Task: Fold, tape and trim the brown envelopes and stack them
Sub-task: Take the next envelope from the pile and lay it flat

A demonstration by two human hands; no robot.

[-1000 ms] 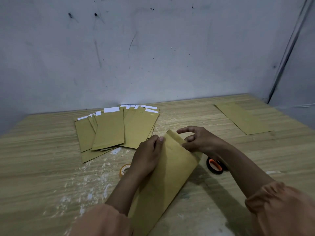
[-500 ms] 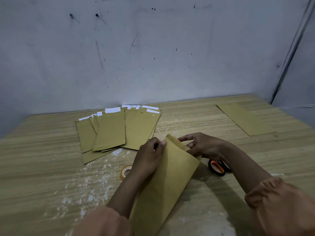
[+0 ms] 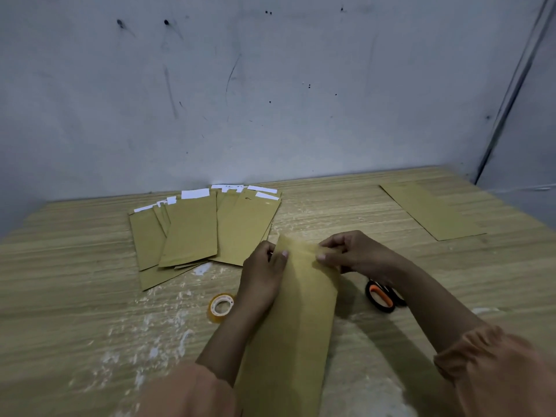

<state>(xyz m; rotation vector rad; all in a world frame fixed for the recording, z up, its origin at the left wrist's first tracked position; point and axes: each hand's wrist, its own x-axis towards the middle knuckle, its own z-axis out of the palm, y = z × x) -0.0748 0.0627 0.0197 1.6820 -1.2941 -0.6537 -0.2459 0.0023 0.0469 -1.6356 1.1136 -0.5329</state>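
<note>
Envelope (image 3: 298,311) at lower centre of the frame, propped off the bench (image 3: 75,296), and it looks like the folding step: left hand (image 3: 261,275) and right hand (image 3: 355,257) both pinch its top edge. Next, probably, crease flat, then reach the tape roll (image 3: 221,307) just left.

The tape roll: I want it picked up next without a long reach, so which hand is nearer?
Left. The left hand grips the envelope just right of the tape roll; the right hand is farther, beyond the envelope.
</note>
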